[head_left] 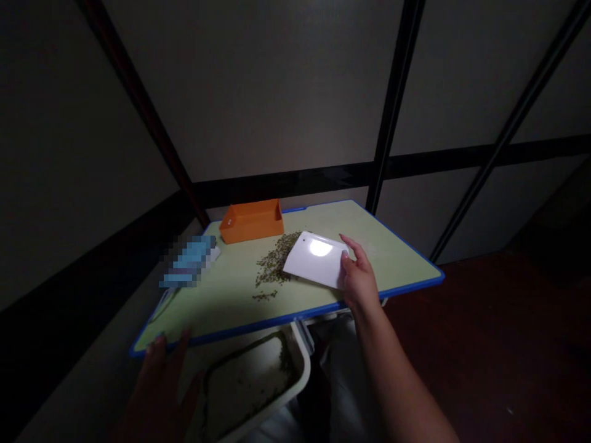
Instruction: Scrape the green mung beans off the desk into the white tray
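Observation:
My right hand [362,280] grips the right end of a white flat scraper [314,258], thumb on its upper face. The scraper is tilted above the tabletop, its left edge beside a scatter of small dark greenish-brown grains [274,261]. Part of the scatter behind the scraper is hidden. My left hand [161,381] is in shadow at the near left edge of the table, its fingers spread and holding nothing. Below that edge, a white tub [302,363] has similar bits along its inner sides.
The pale yellow-green table [388,246] has a blue rim. An orange open box [252,231] stands at its back left. A blurred-out blue item [189,261] lies on the left side. Panelled walls [286,92] rise behind, and dark red floor [498,332] lies to the right.

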{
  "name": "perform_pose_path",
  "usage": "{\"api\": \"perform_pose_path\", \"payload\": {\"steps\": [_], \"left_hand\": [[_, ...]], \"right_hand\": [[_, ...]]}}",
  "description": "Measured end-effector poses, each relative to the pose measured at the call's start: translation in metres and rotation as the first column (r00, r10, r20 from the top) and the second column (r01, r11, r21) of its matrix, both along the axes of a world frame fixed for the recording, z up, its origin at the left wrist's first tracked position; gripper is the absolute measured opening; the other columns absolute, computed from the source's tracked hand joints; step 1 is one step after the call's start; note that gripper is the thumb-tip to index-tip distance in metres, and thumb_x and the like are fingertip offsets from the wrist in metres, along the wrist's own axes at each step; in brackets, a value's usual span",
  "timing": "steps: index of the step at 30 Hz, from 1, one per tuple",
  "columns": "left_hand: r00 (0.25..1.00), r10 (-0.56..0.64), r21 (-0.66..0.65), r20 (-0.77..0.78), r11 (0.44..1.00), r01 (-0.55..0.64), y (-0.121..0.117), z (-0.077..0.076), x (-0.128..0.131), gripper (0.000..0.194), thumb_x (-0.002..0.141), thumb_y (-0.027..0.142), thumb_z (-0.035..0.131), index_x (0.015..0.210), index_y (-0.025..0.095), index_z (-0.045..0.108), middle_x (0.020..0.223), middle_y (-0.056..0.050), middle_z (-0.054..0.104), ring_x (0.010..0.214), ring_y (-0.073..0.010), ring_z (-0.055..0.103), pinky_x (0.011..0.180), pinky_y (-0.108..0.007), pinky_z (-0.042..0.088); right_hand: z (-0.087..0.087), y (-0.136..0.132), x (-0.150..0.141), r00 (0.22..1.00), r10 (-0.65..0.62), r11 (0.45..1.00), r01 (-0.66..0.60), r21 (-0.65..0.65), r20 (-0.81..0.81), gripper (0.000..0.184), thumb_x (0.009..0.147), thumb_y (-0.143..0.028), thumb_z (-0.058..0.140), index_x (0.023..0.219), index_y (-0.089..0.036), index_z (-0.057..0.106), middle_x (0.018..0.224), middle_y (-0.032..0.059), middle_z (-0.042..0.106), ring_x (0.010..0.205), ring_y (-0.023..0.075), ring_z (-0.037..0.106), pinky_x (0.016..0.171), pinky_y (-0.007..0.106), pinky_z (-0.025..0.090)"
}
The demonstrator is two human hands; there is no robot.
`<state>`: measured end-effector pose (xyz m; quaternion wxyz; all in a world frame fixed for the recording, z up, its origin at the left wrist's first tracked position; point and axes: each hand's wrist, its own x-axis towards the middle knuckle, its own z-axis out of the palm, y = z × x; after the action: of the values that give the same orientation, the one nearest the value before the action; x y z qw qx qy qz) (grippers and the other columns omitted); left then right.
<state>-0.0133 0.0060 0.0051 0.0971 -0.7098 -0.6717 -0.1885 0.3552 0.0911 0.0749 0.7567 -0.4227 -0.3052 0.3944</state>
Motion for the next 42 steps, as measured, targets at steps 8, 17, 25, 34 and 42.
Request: {"api": "perform_pose_path", "payload": {"steps": [8, 17, 25, 34, 42], "left_hand": [[0.997, 0.055, -0.005, 0.060, 0.999, -0.054, -0.003, 0.000, 0.015, 0.070, 0.085, 0.048, 0.033, 0.146, 0.016, 0.028, 0.161, -0.018, 0.014, 0.149, -0.0377, 0.016, 0.114, -0.057, 0.031], [0.998, -0.002, 0.008, 0.063, 1.000, 0.002, -0.011, 0.006, 0.027, 0.069, 0.079, 0.042, 0.041, 0.144, 0.022, 0.031, 0.156, -0.012, 0.034, 0.150, -0.0349, 0.016, 0.116, -0.058, 0.029], [0.996, 0.016, 0.030, 0.092, 0.999, -0.019, -0.011, 0.009, 0.032, 0.069, 0.080, 0.043, 0.039, 0.145, 0.022, 0.029, 0.158, -0.011, 0.030, 0.149, -0.0362, 0.017, 0.114, -0.061, 0.031], [0.993, 0.046, 0.015, 0.104, 0.999, -0.048, -0.009, 0.010, 0.036, 0.076, 0.083, 0.047, 0.040, 0.150, 0.023, 0.014, 0.164, -0.011, 0.013, 0.150, -0.0352, 0.013, 0.116, -0.058, 0.030], [0.995, 0.046, 0.008, 0.093, 0.999, -0.047, -0.008, 0.007, 0.033, 0.075, 0.084, 0.048, 0.039, 0.150, 0.021, 0.015, 0.164, -0.012, 0.008, 0.151, -0.0350, 0.011, 0.118, -0.056, 0.028]], "right_hand": [[-0.002, -0.002, -0.013, 0.984, 0.077, 0.997, -0.076, -0.011, 0.163, 0.049, 0.066, -0.034, 0.073, 0.112, -0.022, 0.057, 0.087, 0.0015, 0.067, 0.067, 0.0162, 0.058, 0.057, 0.025, 0.044], [-0.008, 0.000, -0.015, 0.911, 0.047, 0.998, -0.057, 0.014, 0.409, 0.040, 0.074, -0.032, 0.067, 0.111, -0.022, 0.054, 0.100, 0.0049, 0.065, 0.085, 0.0204, 0.060, 0.072, 0.031, 0.049], [-0.010, 0.004, -0.014, 0.842, 0.027, 0.999, -0.044, 0.018, 0.539, 0.036, 0.077, -0.030, 0.062, 0.112, -0.022, 0.054, 0.111, 0.0068, 0.063, 0.092, 0.0211, 0.059, 0.078, 0.033, 0.049], [-0.009, 0.003, -0.012, 0.814, 0.080, 0.994, -0.111, 0.019, 0.575, 0.033, 0.078, -0.027, 0.062, 0.111, -0.023, 0.056, 0.108, 0.0052, 0.063, 0.089, 0.0199, 0.058, 0.077, 0.032, 0.048], [-0.008, -0.003, -0.009, 0.780, 0.101, 0.991, -0.132, 0.005, 0.617, 0.032, 0.079, -0.026, 0.061, 0.111, -0.024, 0.056, 0.105, 0.0044, 0.064, 0.096, 0.0212, 0.059, 0.080, 0.034, 0.049]]}}
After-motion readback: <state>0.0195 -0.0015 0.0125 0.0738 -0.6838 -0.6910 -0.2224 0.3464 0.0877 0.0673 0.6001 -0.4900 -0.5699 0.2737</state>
